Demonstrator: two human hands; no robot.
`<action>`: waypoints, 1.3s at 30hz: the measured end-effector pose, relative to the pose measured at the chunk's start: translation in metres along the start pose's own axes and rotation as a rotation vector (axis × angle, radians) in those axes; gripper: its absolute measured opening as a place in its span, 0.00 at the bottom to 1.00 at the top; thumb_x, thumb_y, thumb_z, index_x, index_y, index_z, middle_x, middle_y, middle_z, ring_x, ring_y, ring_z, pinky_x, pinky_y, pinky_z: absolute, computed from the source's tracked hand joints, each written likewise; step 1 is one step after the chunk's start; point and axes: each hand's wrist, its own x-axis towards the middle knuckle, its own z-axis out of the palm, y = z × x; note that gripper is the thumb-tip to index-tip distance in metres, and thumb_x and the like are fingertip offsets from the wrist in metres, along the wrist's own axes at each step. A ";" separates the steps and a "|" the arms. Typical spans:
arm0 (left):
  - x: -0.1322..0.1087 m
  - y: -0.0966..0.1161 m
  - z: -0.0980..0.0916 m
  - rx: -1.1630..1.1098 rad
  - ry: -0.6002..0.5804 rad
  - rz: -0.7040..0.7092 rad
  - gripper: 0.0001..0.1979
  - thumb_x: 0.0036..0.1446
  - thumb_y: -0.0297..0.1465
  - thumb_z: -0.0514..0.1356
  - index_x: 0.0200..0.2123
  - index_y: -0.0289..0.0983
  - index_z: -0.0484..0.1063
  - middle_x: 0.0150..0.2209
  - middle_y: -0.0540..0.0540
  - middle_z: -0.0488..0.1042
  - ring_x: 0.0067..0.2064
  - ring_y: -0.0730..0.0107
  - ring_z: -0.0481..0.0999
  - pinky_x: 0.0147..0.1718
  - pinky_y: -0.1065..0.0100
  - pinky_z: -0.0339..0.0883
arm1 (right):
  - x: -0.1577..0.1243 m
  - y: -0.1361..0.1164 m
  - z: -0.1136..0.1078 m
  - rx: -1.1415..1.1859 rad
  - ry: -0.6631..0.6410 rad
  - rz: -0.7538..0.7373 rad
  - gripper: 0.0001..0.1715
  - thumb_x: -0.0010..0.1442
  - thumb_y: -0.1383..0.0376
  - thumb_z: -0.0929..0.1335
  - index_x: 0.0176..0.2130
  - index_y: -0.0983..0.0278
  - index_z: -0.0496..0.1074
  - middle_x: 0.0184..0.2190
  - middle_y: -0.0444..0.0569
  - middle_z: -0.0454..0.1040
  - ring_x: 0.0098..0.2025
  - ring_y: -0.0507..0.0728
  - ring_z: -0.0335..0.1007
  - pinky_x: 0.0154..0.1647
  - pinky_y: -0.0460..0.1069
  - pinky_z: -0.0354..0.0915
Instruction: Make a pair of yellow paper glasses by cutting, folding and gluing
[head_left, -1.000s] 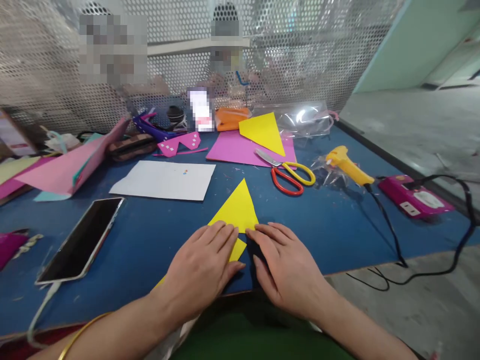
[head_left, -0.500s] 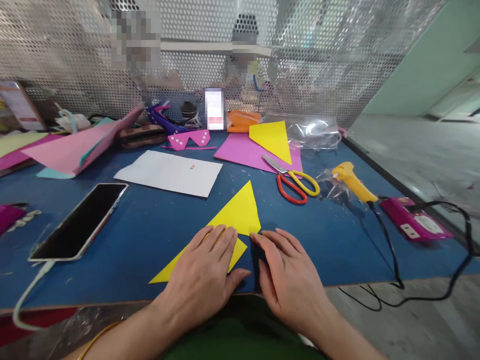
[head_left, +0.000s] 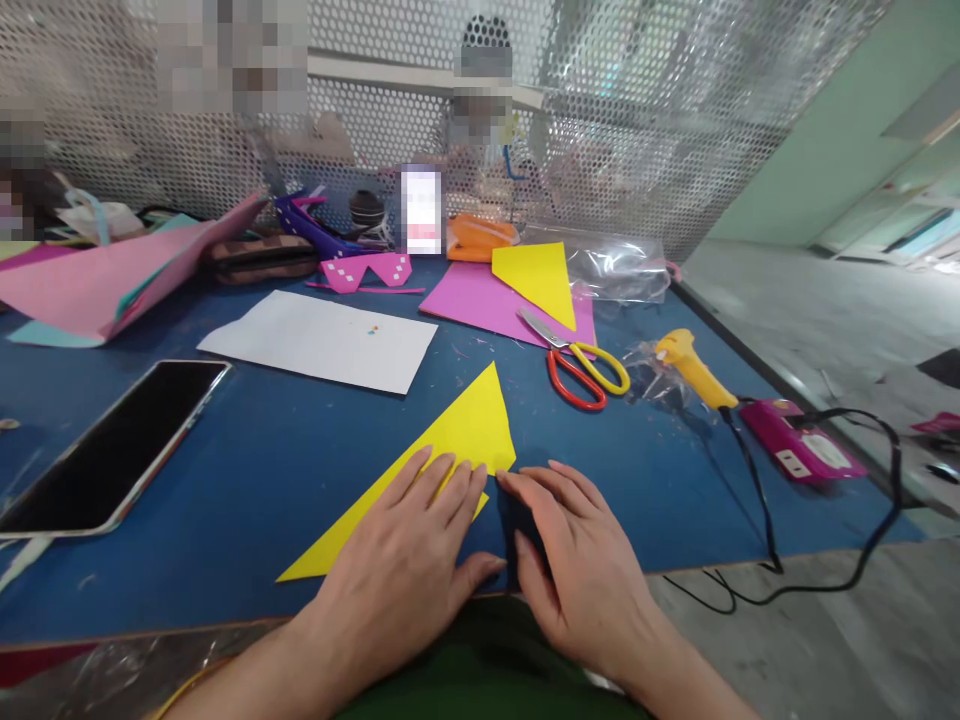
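A folded yellow paper triangle [head_left: 457,435] lies on the blue table [head_left: 300,470] near its front edge. My left hand [head_left: 409,565] lies flat on the lower half of it, fingers stretched out and spread. My right hand [head_left: 574,560] rests flat on the table just right of the paper, fingers extended, its fingertips touching the paper's right corner. Neither hand holds anything.
A black phone [head_left: 112,450] lies at the left, a white sheet [head_left: 322,340] behind the paper. Scissors [head_left: 581,365], a yellow glue gun [head_left: 694,370] with cable, a magenta power strip [head_left: 799,450], pink sheets and another yellow triangle [head_left: 536,275] lie further back. People sit behind a perforated screen.
The view has shifted a little; more of the yellow paper's lower left tip shows. Both hands stay flat in the same place on and beside the paper.
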 end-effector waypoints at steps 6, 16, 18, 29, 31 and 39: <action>0.000 0.001 0.002 0.006 0.044 0.016 0.26 0.69 0.44 0.48 0.56 0.31 0.72 0.54 0.41 0.77 0.55 0.54 0.74 0.61 0.52 0.59 | -0.007 0.004 -0.006 -0.044 0.084 0.016 0.23 0.63 0.72 0.62 0.57 0.75 0.66 0.53 0.59 0.75 0.60 0.62 0.64 0.63 0.61 0.60; -0.002 0.004 0.007 0.017 0.133 0.010 0.23 0.67 0.34 0.49 0.56 0.27 0.72 0.54 0.39 0.77 0.56 0.55 0.74 0.64 0.56 0.52 | 0.018 -0.013 0.006 -0.158 -0.001 -0.130 0.25 0.65 0.67 0.61 0.56 0.81 0.69 0.55 0.64 0.75 0.57 0.67 0.70 0.59 0.61 0.68; -0.003 0.005 0.008 0.010 0.126 0.003 0.22 0.66 0.33 0.50 0.57 0.26 0.71 0.55 0.38 0.77 0.57 0.55 0.73 0.66 0.56 0.49 | 0.018 -0.013 0.007 -0.174 0.034 -0.143 0.24 0.65 0.67 0.61 0.55 0.81 0.70 0.52 0.64 0.77 0.54 0.67 0.73 0.57 0.61 0.70; -0.013 0.004 0.005 0.141 0.127 -0.020 0.24 0.66 0.40 0.53 0.58 0.31 0.69 0.57 0.43 0.75 0.61 0.54 0.70 0.69 0.55 0.39 | 0.006 -0.008 0.015 -0.176 0.091 -0.121 0.24 0.65 0.68 0.60 0.56 0.76 0.68 0.54 0.58 0.76 0.59 0.64 0.68 0.60 0.60 0.62; -0.012 0.005 0.006 0.143 0.131 -0.022 0.24 0.67 0.40 0.53 0.59 0.31 0.69 0.57 0.43 0.75 0.60 0.56 0.71 0.69 0.56 0.39 | 0.005 -0.007 0.016 -0.202 0.093 -0.140 0.24 0.64 0.68 0.60 0.56 0.76 0.68 0.53 0.58 0.77 0.59 0.65 0.68 0.59 0.60 0.61; -0.008 0.007 0.007 0.122 0.133 -0.054 0.21 0.68 0.37 0.50 0.57 0.33 0.70 0.54 0.43 0.77 0.56 0.60 0.74 0.69 0.56 0.40 | 0.005 -0.007 0.018 -0.168 0.134 -0.131 0.23 0.64 0.68 0.60 0.55 0.74 0.69 0.50 0.57 0.79 0.52 0.62 0.74 0.60 0.59 0.58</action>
